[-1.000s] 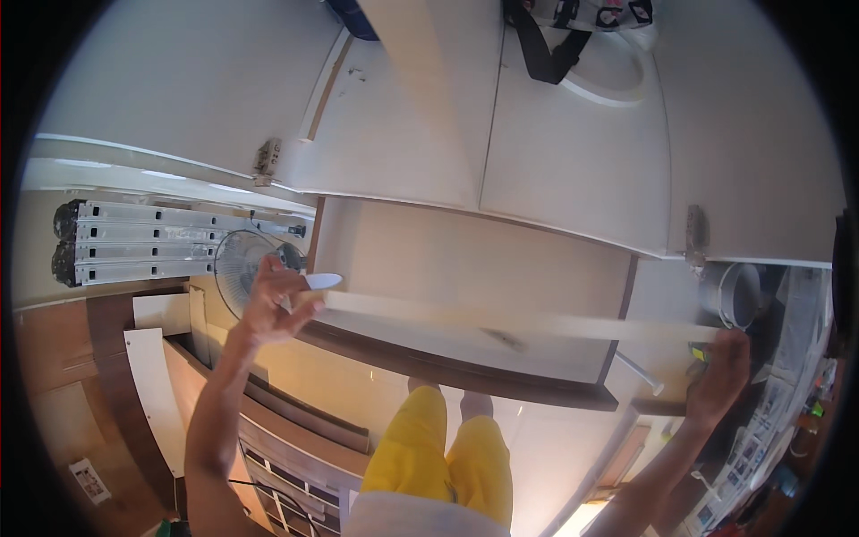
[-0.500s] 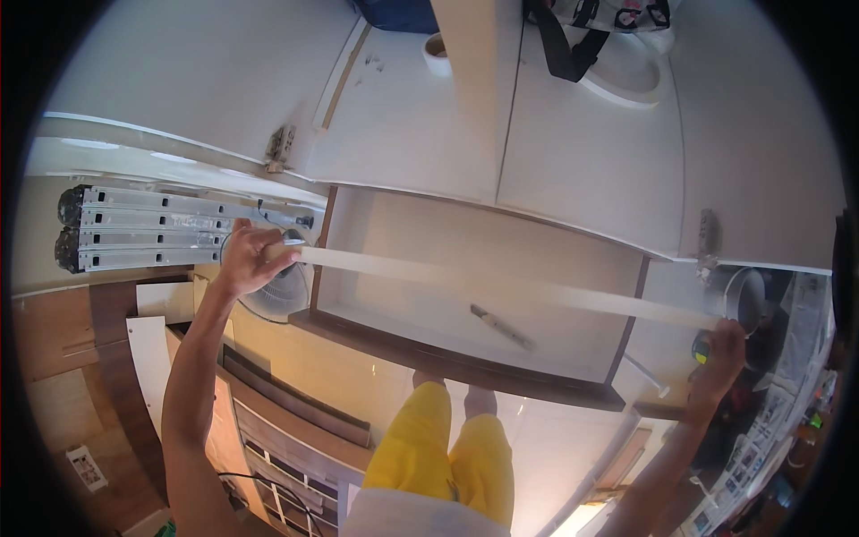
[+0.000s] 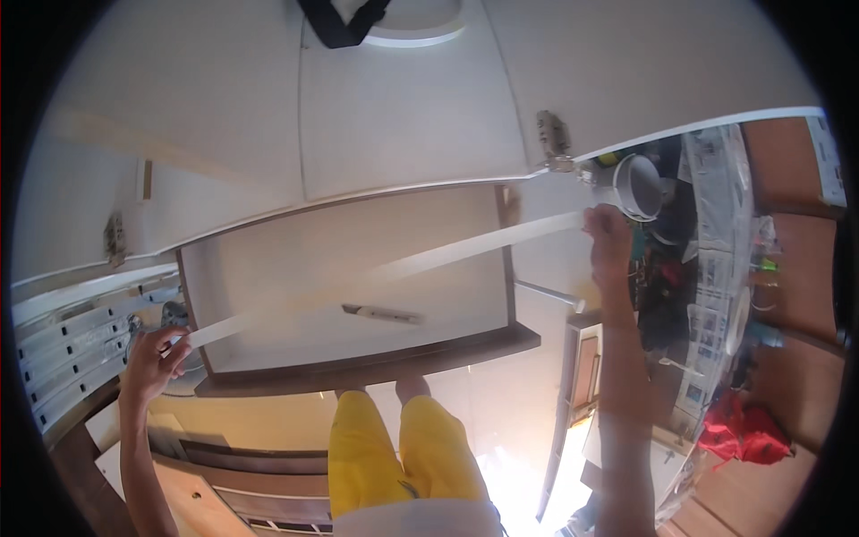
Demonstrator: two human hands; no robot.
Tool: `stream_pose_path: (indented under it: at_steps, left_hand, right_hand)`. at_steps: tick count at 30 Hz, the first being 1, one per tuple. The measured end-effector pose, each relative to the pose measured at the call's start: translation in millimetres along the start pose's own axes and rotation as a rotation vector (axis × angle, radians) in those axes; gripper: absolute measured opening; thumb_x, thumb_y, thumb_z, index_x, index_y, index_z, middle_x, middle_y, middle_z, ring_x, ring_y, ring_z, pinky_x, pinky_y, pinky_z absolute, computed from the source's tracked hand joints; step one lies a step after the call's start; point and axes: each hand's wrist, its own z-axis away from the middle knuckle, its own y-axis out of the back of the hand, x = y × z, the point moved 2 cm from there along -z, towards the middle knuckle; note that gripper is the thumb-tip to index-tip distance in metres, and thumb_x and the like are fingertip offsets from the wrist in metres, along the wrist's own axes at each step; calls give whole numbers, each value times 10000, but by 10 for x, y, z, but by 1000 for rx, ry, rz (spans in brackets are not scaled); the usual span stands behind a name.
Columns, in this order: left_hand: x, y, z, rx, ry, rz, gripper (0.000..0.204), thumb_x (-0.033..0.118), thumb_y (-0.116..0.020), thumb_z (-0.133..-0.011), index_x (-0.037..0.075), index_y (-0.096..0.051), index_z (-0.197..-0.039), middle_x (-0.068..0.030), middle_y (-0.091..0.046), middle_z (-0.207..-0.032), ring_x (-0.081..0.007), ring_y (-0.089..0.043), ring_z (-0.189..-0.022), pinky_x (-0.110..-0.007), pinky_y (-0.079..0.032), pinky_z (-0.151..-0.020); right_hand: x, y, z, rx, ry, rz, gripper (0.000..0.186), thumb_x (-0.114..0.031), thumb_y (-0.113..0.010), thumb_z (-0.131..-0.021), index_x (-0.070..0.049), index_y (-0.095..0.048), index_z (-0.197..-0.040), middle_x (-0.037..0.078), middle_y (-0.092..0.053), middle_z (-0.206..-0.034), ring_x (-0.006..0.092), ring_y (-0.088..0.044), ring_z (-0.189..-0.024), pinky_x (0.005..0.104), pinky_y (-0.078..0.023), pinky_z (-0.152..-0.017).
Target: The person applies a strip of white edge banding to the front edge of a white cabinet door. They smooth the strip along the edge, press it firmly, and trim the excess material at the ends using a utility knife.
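Observation:
A long pale, thin strip (image 3: 483, 237) spans diagonally above an open drawer with dark edging (image 3: 367, 367), its middle smeared by motion. My left hand (image 3: 161, 356) pinches the lower end at the drawer's left side. The raised end is gripped by my right hand (image 3: 607, 233), beyond the drawer's right side. A light-handled utility knife (image 3: 380, 313) lies on the drawer's bottom, beneath the strip.
White cabinet doors (image 3: 407, 116) with metal hinges (image 3: 553, 132) stand over the drawer. A folded aluminium ladder (image 3: 72, 345) is at left. A white bucket (image 3: 637, 186), clutter and a red bag (image 3: 743, 430) are at right. My legs in yellow trousers (image 3: 403, 447) are below.
The view has turned, shifting the cabinets leftward and revealing more at right. The strip has tilted: my right hand is higher in the picture, my left lower and farther left.

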Motion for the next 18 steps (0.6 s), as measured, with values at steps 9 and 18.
stream_pose_path:
  at_steps: [9,18]
  left_hand:
    - [-342,212,-365,256,15,-60,135,114,-600,-985,13,-689,-976,-70,-646,-663,-134,-620,-522,-310,-489,-523]
    - [-1005,168,-362,332,-11,35,194,163,-589,-1008,17,-644,-893,16,-480,-642,-67,-423,-580,-269,-363,-538]
  right_hand:
    - [138,-340,133,48,-30,-173,131,-127,-700,-971,-21,-633,-1008,9,-648,-859,80,-606,-776,242,-525,-742]
    - [141,-734,128,15,-73,-174,129,-79,-679,-966,11,-608,-1024,56,-666,-895,116,-651,-815,275,-589,-781]
